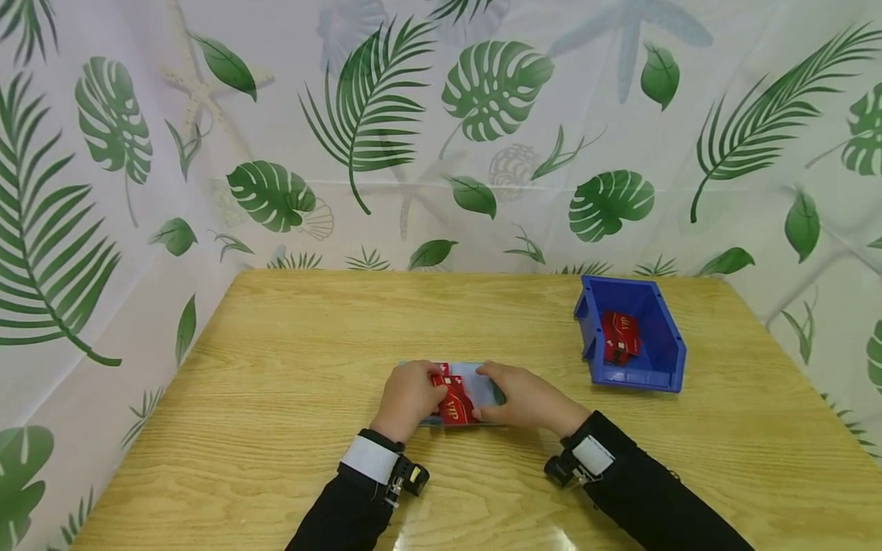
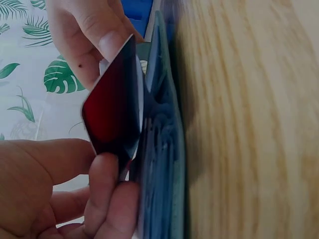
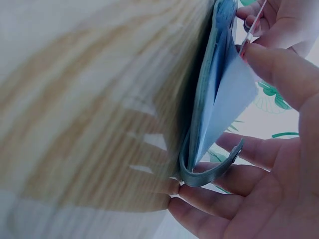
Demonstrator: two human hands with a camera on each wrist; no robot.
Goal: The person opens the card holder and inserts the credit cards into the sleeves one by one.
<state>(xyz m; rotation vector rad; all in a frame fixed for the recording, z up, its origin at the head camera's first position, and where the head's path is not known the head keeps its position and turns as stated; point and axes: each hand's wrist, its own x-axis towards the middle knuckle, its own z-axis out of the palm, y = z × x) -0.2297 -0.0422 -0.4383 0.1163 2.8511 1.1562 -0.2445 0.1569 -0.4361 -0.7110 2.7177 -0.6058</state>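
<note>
A light blue card holder (image 1: 485,386) lies open on the table, with clear sleeves and a snap strap (image 3: 214,174) at its right end. My left hand (image 1: 405,398) pinches a red VIP card (image 1: 456,405) between thumb and fingers over the holder's left part. Seen from the left wrist, this card (image 2: 112,107) stands tilted above the stacked sleeves (image 2: 154,169). My right hand (image 1: 527,398) grips the holder's right end, its thumb by the card's lower corner and other fingers around the far edge and strap. Another red card (image 1: 441,369) shows partly behind the first.
A blue plastic bin (image 1: 637,379) stands at the back right of the wooden table (image 1: 310,329), with several red cards (image 1: 620,337) inside. A leaf-printed cloth (image 1: 413,153) hangs behind the table and along its left side.
</note>
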